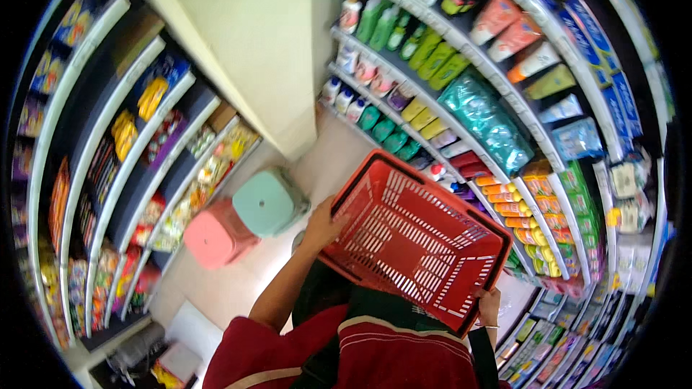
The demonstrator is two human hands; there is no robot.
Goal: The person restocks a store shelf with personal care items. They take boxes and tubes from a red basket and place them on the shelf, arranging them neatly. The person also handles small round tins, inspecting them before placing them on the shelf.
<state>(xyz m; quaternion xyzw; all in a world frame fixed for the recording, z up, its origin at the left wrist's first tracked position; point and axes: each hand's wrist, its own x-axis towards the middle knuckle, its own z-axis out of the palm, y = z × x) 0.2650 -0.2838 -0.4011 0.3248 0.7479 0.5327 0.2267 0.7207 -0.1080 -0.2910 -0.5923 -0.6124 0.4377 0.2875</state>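
I hold an empty red plastic shopping basket in front of my body, tilted with its open top facing up. My left hand grips the basket's left rim. My right hand holds its lower right corner from below, fingers partly hidden by the basket. My red top with pale stripes fills the bottom of the view.
Shop shelves with bottles, pouches and packets curve along the right. Shelves of snack packets line the left. A mint green stool and a pink stool stand on the pale floor by a cream pillar.
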